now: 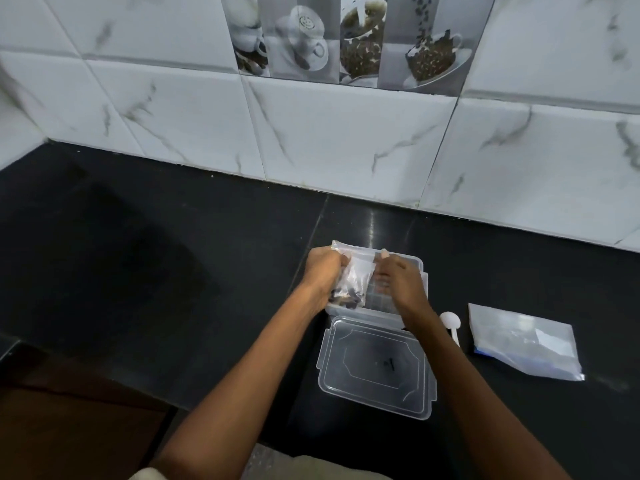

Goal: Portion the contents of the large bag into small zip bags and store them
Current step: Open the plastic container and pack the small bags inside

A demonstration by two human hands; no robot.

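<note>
A small clear zip bag with dark pieces at its bottom hangs over an open clear plastic container on the black counter. My left hand grips the bag's left top edge. My right hand pinches the right end of its zip strip. The container's clear lid lies flat just in front of it. A large, flat, mostly clear bag lies to the right on the counter. A white plastic scoop rests between the lid and the large bag.
The black counter stretches to the left and ends at a white marble-pattern tiled wall behind. A brown surface sits below the counter's front edge at lower left.
</note>
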